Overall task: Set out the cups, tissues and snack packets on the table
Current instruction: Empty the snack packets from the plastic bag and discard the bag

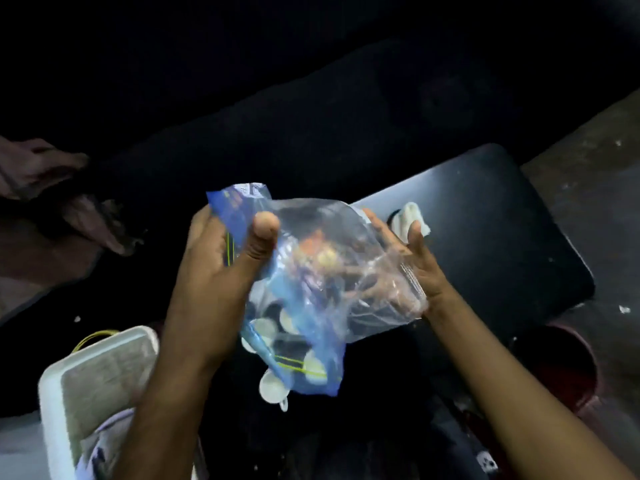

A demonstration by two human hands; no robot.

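Note:
A clear plastic bag (pixel 311 271) with blue edges hangs between both hands above the dark table (pixel 502 237). Inside it I see small round white pieces and something orange, all blurred. My left hand (pixel 221 268) grips the bag's upper left side, thumb pressed on the front. My right hand (pixel 412 268) reaches into the bag's open right side, its fingers showing through the plastic. A white crumpled tissue (pixel 412 218) lies on the table just behind my right hand. One white round piece (pixel 273 388) pokes out at the bag's bottom.
A white open box (pixel 93 382) with a yellow band stands at the lower left. A brownish cloth (pixel 52 188) lies at the far left. A dark red round container (pixel 561 368) sits at the lower right. The surroundings are very dark.

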